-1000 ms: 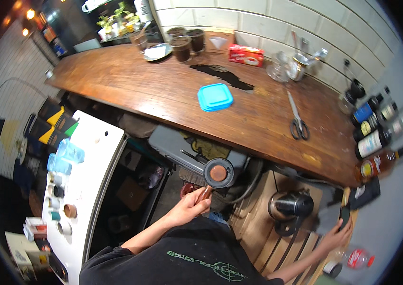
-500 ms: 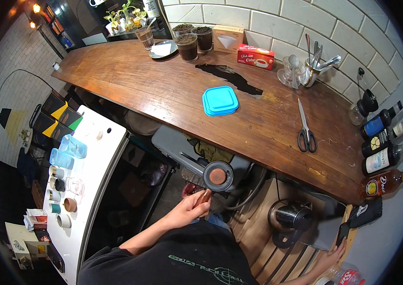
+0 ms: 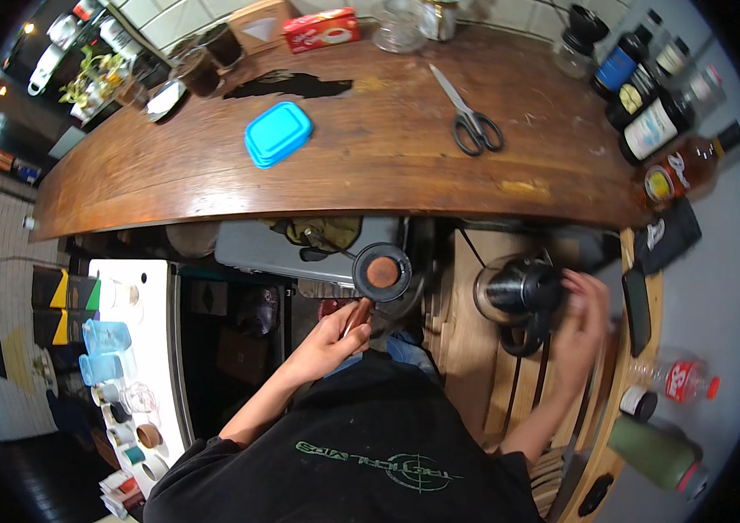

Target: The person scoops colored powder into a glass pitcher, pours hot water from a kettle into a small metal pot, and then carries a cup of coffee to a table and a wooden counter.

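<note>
My left hand (image 3: 339,336) is closed round the wooden handle (image 3: 357,316) of a round black-rimmed utensil (image 3: 358,277) with a brown round middle; I cannot make out its exact kind. It is held in front of my body, below the counter's front edge. My right hand (image 3: 585,318) is beside the kettle (image 3: 509,292), a see-through and black one with a black lid and looped handle. Its fingers are slightly blurred, look loosely apart and come close to the lid; whether they touch it I cannot tell. The kettle stands on a wooden slatted surface.
The wooden counter (image 3: 387,187) carries a blue lidded box (image 3: 279,134), scissors (image 3: 472,122) and a red carton (image 3: 322,31). Bottles (image 3: 682,173) line the right wall. A dark phone-like slab (image 3: 637,309) rests on a wooden ledge. Cups stand on the white table (image 3: 169,349) at left.
My right hand has moved from the wooden ledge at lower right up to the kettle. My left hand still grips the wooden handle. The whole view has turned and shifted.
</note>
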Available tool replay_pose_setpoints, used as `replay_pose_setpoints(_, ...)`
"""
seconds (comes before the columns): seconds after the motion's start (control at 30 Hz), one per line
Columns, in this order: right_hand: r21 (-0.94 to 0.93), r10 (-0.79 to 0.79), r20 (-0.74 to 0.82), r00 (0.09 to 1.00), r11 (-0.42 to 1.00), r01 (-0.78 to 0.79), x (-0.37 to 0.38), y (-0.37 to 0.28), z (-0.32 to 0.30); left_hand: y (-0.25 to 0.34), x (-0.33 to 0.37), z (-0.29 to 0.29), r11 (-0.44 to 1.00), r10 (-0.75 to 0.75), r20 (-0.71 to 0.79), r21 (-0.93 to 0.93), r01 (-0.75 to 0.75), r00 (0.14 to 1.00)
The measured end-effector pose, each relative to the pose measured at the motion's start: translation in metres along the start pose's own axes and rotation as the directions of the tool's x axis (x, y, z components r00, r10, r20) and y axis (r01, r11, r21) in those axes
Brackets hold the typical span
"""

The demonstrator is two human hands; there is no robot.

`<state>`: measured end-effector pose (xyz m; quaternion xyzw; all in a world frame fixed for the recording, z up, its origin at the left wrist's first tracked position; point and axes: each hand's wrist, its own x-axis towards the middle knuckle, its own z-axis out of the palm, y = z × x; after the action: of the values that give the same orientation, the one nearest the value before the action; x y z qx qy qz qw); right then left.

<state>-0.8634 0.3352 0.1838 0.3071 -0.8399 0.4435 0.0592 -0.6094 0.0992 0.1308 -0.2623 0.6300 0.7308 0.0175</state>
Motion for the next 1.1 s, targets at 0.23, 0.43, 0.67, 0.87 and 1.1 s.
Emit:
replay_pose_setpoints(0.23,0.316,-0.193,0.328,0.925,0.945,0.085,-0.009,-0.048,0.069,-0.002,0.036,0.034,0.983,0.093,0.096,0.147,-0.107,0.991)
replay_pose_setpoints(0.43,0.086,-0.243,0.231,0.942,0.97,0.229,-0.012,-0.029,0.075,0.014,0.054,0.054,0.942,0.069,0.167,0.313,-0.119,0.984)
replay_pose_setpoints(0.67,0.153,-0.245,0.152,0.958,0.963,0.222,0.013,-0.036,0.055,0.011,0.062,0.052,0.988,0.06,0.203,0.125,-0.086,0.977)
replay_pose_setpoints(0.87,-0.037,-0.184,0.014,0.983,0.982,0.185,0.09,0.001,0.023,0.021,0.063,0.052,0.993,0.048,0.294,0.085,-0.077,0.954)
replay_pose_setpoints(1.1,-0.059,-0.218,0.088,0.972,0.973,0.224,0.125,0.046,0.036,0.015,0.057,0.053,1.0,0.008,0.307,-0.019,-0.002,0.952)
